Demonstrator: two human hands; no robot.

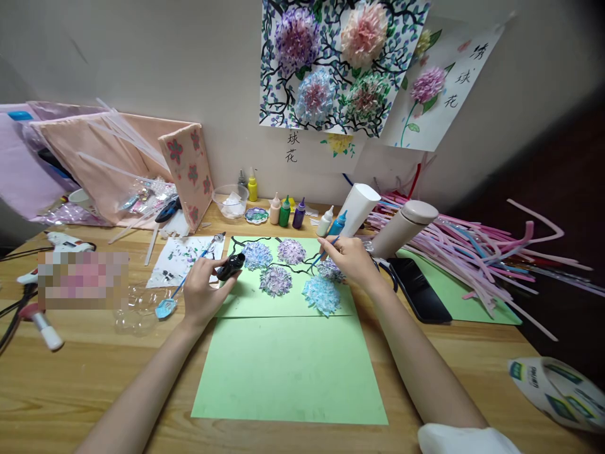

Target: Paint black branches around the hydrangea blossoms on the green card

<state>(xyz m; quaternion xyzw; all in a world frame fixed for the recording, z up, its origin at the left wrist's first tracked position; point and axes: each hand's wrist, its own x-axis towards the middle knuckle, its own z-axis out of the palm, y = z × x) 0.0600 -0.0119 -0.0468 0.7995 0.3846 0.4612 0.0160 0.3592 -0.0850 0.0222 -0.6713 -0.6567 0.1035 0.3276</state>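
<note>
Counting five fluffy flowers (275,280) on a green sheet (246,302) between the left hand (210,285) and the right hand (350,258), one partly hidden by the latter; spotting one phone (420,290) to the right of both. Gripping one tilted black bottle (230,267) in the left, pinching one slim brush (317,259) in the right above painted branches (288,269). Reaching forward, hands apart, right palm downward.

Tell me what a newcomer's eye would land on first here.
Probably the four large fluffy flowers on the branch-patterned wall picture, top centre. Next, the blue and purple flowers on the green sheet below, where the left hand holds a black bottle and the right hand a thin blue paintbrush. Then the heap of mostly pink strips at right.
</note>
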